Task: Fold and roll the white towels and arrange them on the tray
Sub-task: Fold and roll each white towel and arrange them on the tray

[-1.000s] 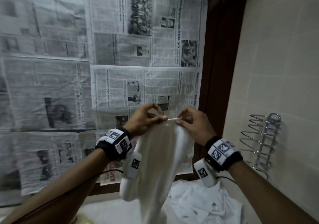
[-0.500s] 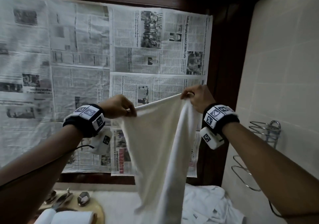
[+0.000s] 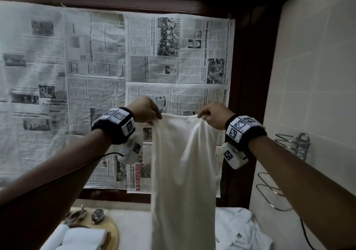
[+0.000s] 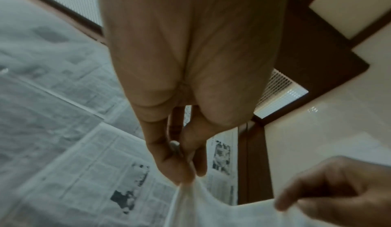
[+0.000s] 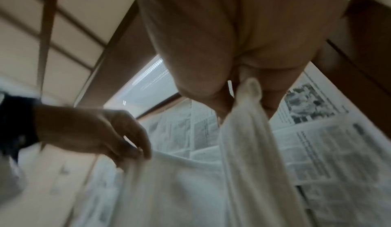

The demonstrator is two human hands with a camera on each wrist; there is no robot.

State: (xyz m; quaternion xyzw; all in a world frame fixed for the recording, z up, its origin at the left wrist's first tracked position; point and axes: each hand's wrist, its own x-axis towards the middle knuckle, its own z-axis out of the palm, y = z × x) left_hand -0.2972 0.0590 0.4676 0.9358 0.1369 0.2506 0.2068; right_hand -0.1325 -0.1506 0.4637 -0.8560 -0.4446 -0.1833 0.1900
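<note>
A white towel [image 3: 183, 165] hangs long and loose in front of me, held up by its top edge. My left hand [image 3: 152, 116] pinches the left top corner, and my right hand [image 3: 203, 116] pinches the right one. The left wrist view shows thumb and fingers of the left hand [image 4: 186, 178] nipping the towel [image 4: 211, 212] edge. In the right wrist view the right hand [image 5: 243, 106] holds a bunched corner of the towel [image 5: 190, 188]. Rolled white towels [image 3: 81, 238] lie on a round wooden tray [image 3: 113, 230] at the lower left.
A heap of loose white towels [image 3: 240, 228] lies on the counter at the lower right. A wire rack [image 3: 289, 153] is fixed to the tiled right wall. Newspaper sheets [image 3: 115, 76] cover the wall ahead. Metal tap handles [image 3: 97, 214] sit behind the tray.
Both hands have lifted the towel and drawn apart along its top edge, spreading it out. The right hand has since come down a little, level with the left.
</note>
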